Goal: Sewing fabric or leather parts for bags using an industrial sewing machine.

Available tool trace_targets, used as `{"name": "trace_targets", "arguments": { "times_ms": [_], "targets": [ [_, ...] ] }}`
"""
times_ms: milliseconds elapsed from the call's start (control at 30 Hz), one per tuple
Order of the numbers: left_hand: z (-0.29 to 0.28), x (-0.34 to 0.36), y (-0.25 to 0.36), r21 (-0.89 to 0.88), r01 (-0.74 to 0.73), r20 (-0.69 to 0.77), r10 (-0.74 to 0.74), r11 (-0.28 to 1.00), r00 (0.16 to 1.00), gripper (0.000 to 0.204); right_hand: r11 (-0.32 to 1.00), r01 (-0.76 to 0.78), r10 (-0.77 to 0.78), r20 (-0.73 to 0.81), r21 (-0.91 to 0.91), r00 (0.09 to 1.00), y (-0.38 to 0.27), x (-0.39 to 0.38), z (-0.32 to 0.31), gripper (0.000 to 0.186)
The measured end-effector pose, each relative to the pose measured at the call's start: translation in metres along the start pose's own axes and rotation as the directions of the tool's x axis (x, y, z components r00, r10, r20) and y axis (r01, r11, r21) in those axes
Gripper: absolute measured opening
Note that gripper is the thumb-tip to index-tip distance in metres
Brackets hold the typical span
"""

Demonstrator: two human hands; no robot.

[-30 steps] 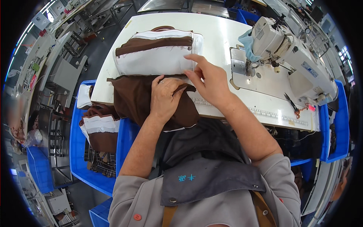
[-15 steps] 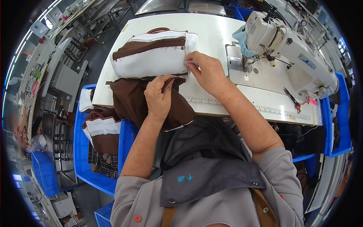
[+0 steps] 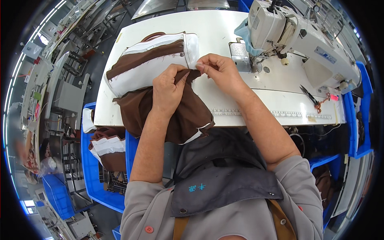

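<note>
A dark brown cloth piece drapes over the table's front edge, its lower corner showing a white edge. My left hand is closed on its upper edge, thumb and fingers pinching the fabric. My right hand pinches the right end of that same edge, close to the left hand. Behind it lies a white and brown sewn bag body with a brown loop at its far side. The right fingertips are beside the bag's right end; whether they also grip its edge I cannot tell.
A sewing machine stands on the right of the white table, with a light blue cloth on it. Black thread snips lie near the front right. Blue bins at the left hold more brown and white pieces.
The brown cloth's edge has been raised toward the bag's right end, and my hands have come together. My right hand has taken hold of the cloth's corner. The view has shifted slightly.
</note>
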State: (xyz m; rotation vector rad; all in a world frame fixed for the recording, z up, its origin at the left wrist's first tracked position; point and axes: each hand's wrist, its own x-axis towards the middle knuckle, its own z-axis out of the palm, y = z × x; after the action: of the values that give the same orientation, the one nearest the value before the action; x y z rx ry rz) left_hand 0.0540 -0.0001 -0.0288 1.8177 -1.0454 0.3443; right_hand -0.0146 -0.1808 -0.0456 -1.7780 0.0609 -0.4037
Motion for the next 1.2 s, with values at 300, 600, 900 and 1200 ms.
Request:
{"name": "trace_targets", "arguments": {
  "times_ms": [300, 600, 900, 1200],
  "targets": [
    [-0.003, 0.015, 0.009, 0.079, 0.032, 0.058, -0.036, 0.996, 0.998, 0.01, 0.986, 0.012, -0.013, 0.007, 0.168, 1.0, -0.001, 0.005, 0.003, 0.028],
    [-0.001, 0.017, -0.001, 0.104, -0.04, 0.057, 0.034, 0.994, 0.998, 0.022, 1.0, -0.009, 0.009, -0.005, 0.0, 1.0, -0.005, 0.006, 0.004, 0.016],
    [-0.012, 0.026, -0.004, 0.246, -0.217, 0.082, 0.202, 0.945, 0.976, 0.058, 0.998, 0.026, -0.027, 0.011, 0.059, 1.0, -0.005, 0.003, 0.006, 0.01],
    [-0.016, 0.033, -0.005, 0.355, -0.361, 0.127, 0.338, 0.862, 0.932, 0.025, 0.996, 0.043, -0.042, -0.015, 0.074, 0.999, -0.002, 0.004, 0.004, 0.011]
  ]
}}
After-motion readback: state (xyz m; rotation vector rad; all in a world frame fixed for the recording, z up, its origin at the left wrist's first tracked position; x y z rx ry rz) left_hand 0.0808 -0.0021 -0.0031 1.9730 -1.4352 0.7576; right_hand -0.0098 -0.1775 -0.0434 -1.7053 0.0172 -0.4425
